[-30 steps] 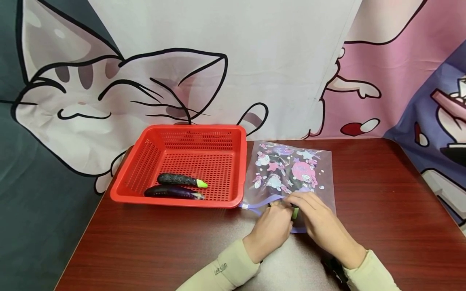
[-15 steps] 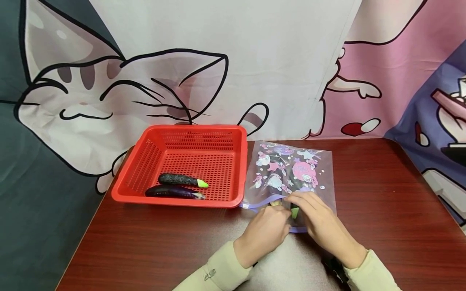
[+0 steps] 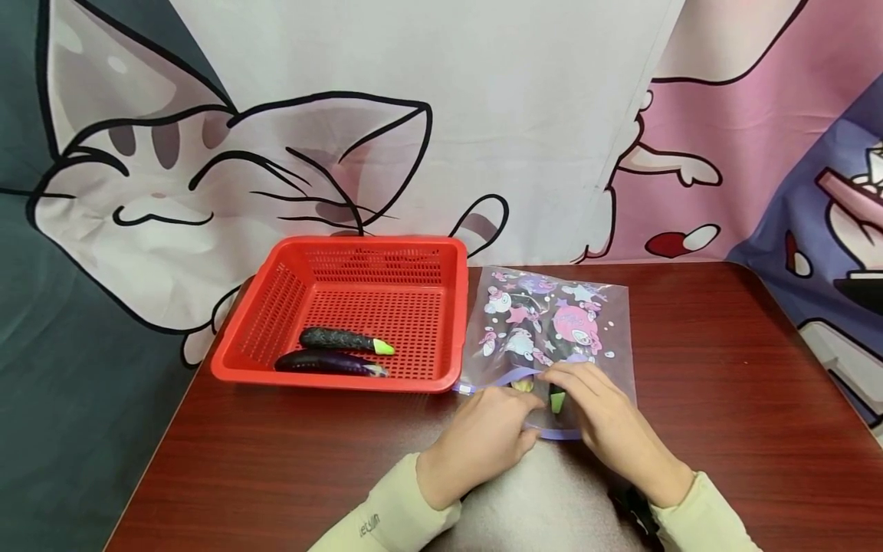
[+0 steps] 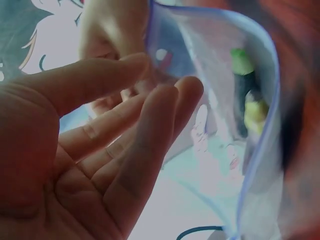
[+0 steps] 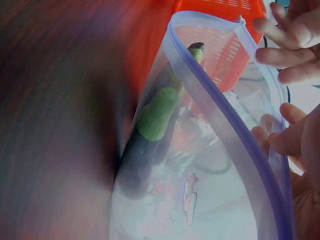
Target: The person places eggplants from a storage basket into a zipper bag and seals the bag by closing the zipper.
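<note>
A clear zip bag [image 3: 538,314] with purple edging and cartoon prints lies on the table, its mouth gaping toward me. Inside it are a dark vegetable with a pale green end [image 5: 159,114], like a zucchini, and another with a yellowish end [image 4: 256,114]. My right hand [image 3: 614,422] pinches the upper lip of the bag's mouth between thumb and fingers, as the right wrist view shows. My left hand [image 3: 479,437] is at the left of the opening, holding nothing, fingers extended and apart from the thumb.
Left of the bag stands a red perforated basket [image 3: 424,318]. It holds a dark bumpy vegetable [image 3: 336,339] with a bright green tip and an eggplant [image 3: 324,363]. A printed cartoon curtain [image 3: 538,130] hangs behind the brown table [image 3: 724,360].
My left hand has drawn back leftward from the bag's mouth, and more of the two vegetable ends shows. The right hand stays at the bag's lip.
</note>
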`<state>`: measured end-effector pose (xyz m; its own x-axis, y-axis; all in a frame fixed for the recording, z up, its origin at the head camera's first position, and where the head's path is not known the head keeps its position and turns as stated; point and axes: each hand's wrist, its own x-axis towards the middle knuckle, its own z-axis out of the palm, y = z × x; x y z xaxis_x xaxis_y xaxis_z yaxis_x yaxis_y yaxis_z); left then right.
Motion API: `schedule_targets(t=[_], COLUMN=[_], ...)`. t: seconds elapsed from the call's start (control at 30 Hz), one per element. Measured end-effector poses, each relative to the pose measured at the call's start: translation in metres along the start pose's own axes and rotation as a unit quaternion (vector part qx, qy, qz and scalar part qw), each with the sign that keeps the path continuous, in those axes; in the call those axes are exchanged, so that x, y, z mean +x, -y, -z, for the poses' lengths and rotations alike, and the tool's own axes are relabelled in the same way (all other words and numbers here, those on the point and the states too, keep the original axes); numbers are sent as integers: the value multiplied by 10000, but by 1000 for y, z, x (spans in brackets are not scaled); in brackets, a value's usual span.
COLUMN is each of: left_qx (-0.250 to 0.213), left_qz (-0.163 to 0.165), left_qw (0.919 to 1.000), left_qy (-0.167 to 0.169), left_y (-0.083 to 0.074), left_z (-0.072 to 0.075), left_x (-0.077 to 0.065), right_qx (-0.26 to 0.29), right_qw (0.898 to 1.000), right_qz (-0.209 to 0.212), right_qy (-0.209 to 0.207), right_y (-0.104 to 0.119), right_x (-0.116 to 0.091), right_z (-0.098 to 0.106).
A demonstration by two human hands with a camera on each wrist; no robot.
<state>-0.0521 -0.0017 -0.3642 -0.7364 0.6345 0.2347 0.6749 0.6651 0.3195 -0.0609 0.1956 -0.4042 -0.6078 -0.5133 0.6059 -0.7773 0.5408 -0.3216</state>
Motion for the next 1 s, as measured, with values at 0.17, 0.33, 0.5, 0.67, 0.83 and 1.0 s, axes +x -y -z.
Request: schedule_targets(t=[0.17,0.33,0.5,0.67,0.83,1.0], left_qx=[-71,-85,-208,-230,-263,142], left_qz=[51,92,247,439,590,797], left_qw=[9998,9997,9992,9987,9979,9967], left_qy=[186,224,244,153,54,54], left_y=[3,10,18,28,43,64], left_z=[16,29,41,52,64,78], left_x=[0,2,2,1,1,3], right_qx=[-22,-5,-28,-42,-5,-17], right_qw=[10000,10000,10000,10000,9999,10000], right_qz=[11,27,50,85,105,76], right_qy=[1,-17,12,12,-20,3], right_y=[0,-1,-1,-1,-1,-1], right_x=[0,0,-1,0,1,1], right_z=[0,0,-1,0,0,1])
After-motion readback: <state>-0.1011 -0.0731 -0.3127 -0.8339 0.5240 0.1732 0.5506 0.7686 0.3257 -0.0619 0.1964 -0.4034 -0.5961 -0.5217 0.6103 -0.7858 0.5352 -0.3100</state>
